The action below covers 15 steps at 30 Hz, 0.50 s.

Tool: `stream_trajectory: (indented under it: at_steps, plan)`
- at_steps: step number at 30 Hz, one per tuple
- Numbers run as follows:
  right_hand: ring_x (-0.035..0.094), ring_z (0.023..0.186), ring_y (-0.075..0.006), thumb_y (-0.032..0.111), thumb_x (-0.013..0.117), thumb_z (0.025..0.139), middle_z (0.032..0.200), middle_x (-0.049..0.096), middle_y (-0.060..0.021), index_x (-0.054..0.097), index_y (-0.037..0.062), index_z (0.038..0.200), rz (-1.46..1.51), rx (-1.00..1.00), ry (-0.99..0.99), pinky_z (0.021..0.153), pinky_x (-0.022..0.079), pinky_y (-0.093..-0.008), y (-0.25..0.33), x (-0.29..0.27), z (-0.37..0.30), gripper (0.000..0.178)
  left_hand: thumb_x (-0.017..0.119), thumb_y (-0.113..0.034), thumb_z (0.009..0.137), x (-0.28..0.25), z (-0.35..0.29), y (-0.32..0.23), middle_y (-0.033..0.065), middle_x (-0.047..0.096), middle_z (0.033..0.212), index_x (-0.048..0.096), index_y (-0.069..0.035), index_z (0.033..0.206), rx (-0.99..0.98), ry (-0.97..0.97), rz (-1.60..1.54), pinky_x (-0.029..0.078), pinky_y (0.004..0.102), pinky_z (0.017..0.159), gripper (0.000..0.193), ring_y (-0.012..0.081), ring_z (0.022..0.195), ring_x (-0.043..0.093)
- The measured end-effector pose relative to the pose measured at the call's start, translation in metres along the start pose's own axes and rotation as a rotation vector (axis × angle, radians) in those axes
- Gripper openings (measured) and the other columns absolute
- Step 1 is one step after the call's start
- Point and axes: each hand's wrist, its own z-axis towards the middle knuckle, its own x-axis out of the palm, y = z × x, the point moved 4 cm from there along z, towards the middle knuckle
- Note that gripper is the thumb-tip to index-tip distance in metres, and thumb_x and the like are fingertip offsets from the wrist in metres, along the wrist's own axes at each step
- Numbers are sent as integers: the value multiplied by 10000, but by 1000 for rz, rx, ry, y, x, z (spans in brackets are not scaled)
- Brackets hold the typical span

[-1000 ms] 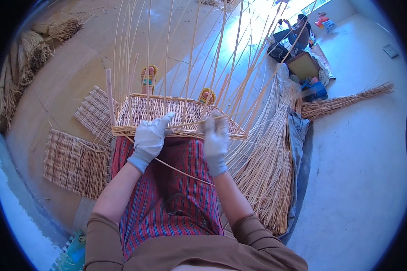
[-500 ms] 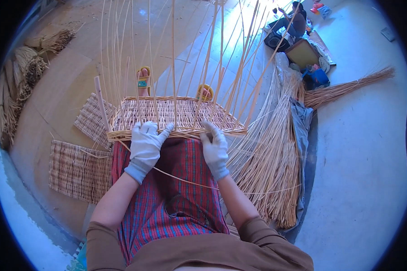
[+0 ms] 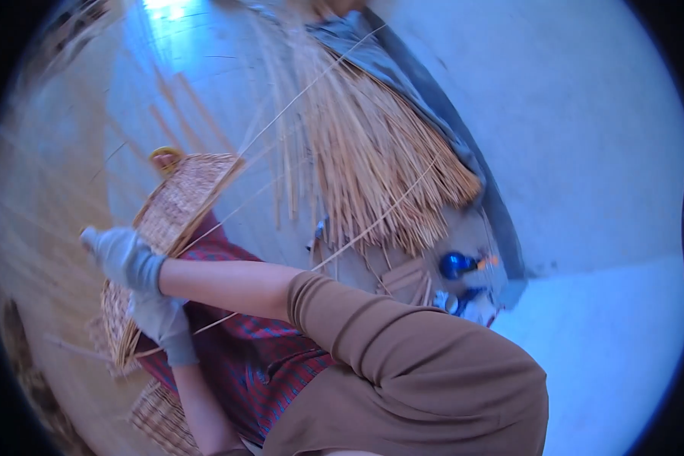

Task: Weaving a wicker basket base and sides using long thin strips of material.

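Note:
A woven wicker panel (image 3: 190, 186) lies tilted across my lap, its braided rim toward me and thin upright canes blurred beyond it. My right hand (image 3: 121, 254), in a whitish knit glove, reaches across over the panel to the left. Its fingers look bunched together at the far end; what they hold, if anything, does not show. Beneath it, my left hand (image 3: 156, 315), gloved too, rests at the panel's near rim, its fingers hidden by the right hand. A long thin cane (image 3: 380, 220) passes by my right forearm.
A big bundle of loose canes (image 3: 380, 159) lies on grey cloth (image 3: 410, 68) to the right. Nearer me are a blue round object (image 3: 456, 264) and small items. Another woven panel (image 3: 159, 418) lies at lower left. A sandalled foot (image 3: 165, 158) shows beyond the work.
The view has swung round to the right, so the panel now appears at the left and slanted. My right hand has left its place on the right part of the rim and crossed over my left hand.

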Motion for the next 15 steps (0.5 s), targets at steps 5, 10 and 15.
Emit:
stream_trajectory:
  at_steps: [5,10,15]
  plan:
    - [702,858,-353,150,691,923,911,700,-111,686,155,1191,40,-210,65,750,563,-458,-36,-123,-132,269,624,-113,922,-32,3,-3,148,670,1092,656,-117,1300,262,55,407,505,461,856,379,353,975,647]
    - [685,1023,-373,262,596,973,1063,725,-182,721,76,1095,13,651,-142,929,535,-446,-193,-238,-290,255,700,-159,907,-25,1,6,137,648,1107,610,-149,1424,359,22,354,476,466,889,525,351,987,623]
    - [701,1018,-344,236,629,951,1054,742,-159,731,128,1097,-487,950,-156,915,540,-451,-273,-311,-383,208,692,-111,918,-37,1,16,172,650,1181,619,-101,1409,269,58,327,484,466,943,496,371,1053,627]
